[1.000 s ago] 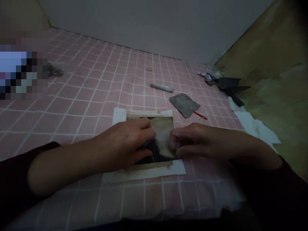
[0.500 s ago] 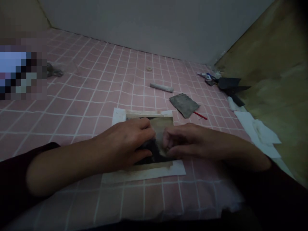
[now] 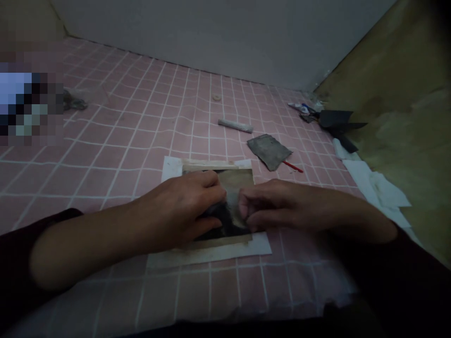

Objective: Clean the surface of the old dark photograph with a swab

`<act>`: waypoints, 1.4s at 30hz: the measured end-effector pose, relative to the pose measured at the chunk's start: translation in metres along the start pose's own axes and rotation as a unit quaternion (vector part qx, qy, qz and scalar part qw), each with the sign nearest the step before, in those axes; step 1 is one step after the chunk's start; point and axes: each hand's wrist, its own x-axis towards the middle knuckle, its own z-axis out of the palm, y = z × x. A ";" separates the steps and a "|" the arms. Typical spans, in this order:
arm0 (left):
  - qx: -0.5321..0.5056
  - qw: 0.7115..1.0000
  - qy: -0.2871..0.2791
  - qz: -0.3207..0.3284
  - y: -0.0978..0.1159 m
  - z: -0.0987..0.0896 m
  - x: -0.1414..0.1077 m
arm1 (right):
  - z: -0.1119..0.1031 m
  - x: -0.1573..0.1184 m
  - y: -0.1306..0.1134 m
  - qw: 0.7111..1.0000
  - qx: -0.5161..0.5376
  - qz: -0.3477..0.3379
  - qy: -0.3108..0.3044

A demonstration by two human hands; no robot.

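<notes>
A dark picture (image 3: 237, 180) with a pale middle lies on a white sheet (image 3: 211, 254), with beige tape-like strips along its edges. My left hand (image 3: 199, 199) rests over the picture's left half, its fingers bent and the thumb held apart from them; nothing shows in its grasp. Over the right edge is my right hand (image 3: 266, 205), with fingers curled in and the thumb close to them. Whatever it may be pinching is hidden behind the fingers. Both hands cover part of the picture.
On the pink checked tablecloth (image 3: 148, 122) are a grey cloth-like square (image 3: 269, 151), a red stick (image 3: 293, 166), a grey tube-shaped piece (image 3: 235, 126) and a small ring (image 3: 216, 97). White papers (image 3: 382, 190) and black pieces (image 3: 336, 121) lie along the right wall.
The view has shifted slightly, so the table things sit a little further left and up. My right hand's fingers have moved slightly over the picture; my left hand stays in place.
</notes>
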 end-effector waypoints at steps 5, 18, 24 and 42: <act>0.002 1.000 -0.008 -0.008 0.001 -0.001 0.000 | 0.000 -0.002 -0.001 1.000 -0.010 0.021 0.014; -0.010 1.000 0.000 -0.002 0.000 -0.001 0.000 | 0.004 0.003 -0.001 0.999 0.038 -0.026 0.025; -0.010 1.000 -0.001 -0.004 0.001 -0.001 0.001 | -0.001 0.000 0.003 0.999 -0.041 0.032 0.014; -0.004 1.000 0.005 0.004 -0.001 0.000 0.002 | 0.003 0.004 0.002 0.998 0.069 0.013 0.005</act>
